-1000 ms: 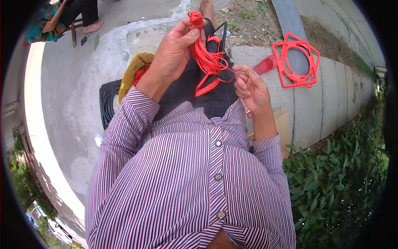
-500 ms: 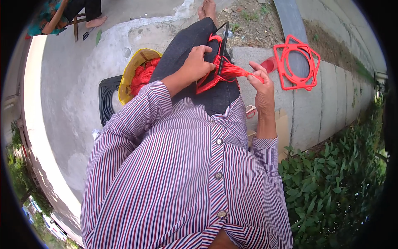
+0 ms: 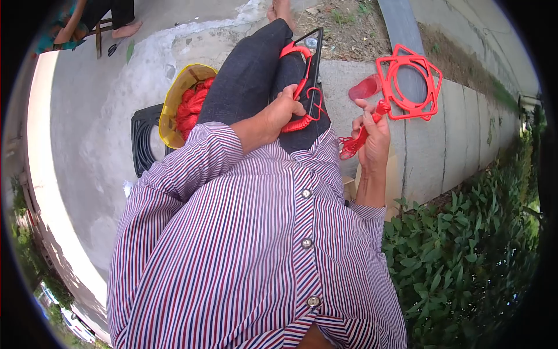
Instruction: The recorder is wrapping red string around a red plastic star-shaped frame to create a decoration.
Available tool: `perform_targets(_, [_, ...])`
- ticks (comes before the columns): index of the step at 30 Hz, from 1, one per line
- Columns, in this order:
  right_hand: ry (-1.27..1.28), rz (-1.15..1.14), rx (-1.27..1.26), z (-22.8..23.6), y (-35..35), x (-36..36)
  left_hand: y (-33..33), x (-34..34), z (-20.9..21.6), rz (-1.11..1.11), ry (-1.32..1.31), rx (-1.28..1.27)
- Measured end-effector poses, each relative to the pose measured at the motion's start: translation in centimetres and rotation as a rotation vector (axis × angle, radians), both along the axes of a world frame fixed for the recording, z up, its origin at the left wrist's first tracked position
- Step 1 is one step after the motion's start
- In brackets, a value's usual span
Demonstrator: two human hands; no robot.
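Across my lap lies a black square frame (image 3: 317, 58) with a ring inside it, part of which is wrapped in red cord (image 3: 304, 54). My left hand (image 3: 279, 115) is closed on the near side of this frame, fingertips at the wrapped edge. A loose loop of cord curves beside those fingertips. To the right, my right hand (image 3: 374, 139) grips a folded bundle of red cord (image 3: 361, 140), its loops hanging out below the fist. The bundle is apart from the frame, though whether a strand still joins them I cannot tell.
At left, a yellow container (image 3: 169, 113) holds red cord (image 3: 193, 109) beside stacked black frames (image 3: 146, 142). On the right lie red-wrapped frames (image 3: 386, 72) and a red translucent container (image 3: 365, 88). Cardboard (image 3: 392, 174) is by my right forearm, bushes (image 3: 453, 256) beyond. Another person (image 3: 72, 26) sits far left.
My right hand has drawn the cord bundle away from the frame and turned it downward. My left hand has shifted nearer along the frame. The cords stretched between hand and frame no longer show.
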State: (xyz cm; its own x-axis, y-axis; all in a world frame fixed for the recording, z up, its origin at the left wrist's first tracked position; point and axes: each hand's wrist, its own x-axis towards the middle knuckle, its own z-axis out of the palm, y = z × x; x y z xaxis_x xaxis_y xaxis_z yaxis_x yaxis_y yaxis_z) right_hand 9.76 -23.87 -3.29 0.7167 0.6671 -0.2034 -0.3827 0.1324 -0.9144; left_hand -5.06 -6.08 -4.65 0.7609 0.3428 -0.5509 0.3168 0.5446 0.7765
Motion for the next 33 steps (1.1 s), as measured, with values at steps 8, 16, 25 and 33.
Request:
perform_targets(8, [0.027, 0.256, -0.031, 6.0, 2.3, -2.4, 0.2, 0.1, -0.6, 0.072, -0.011, -0.073])
perform_targets(16, [0.226, 0.374, 0.143, 10.4, 1.0, -7.6, 0.5, 0.2, 0.7, 0.052, -0.058, -0.211])
perform_targets(25, [0.019, 0.57, 0.361, 13.3, 1.0, -3.6, 0.0, -0.8, 5.9, -0.131, -0.217, 1.161])
perform_targets(33, [-0.946, 0.627, -0.584, 1.3, 6.6, -1.7, 3.8, -1.3, 2.3, -0.022, 0.11, 0.259])
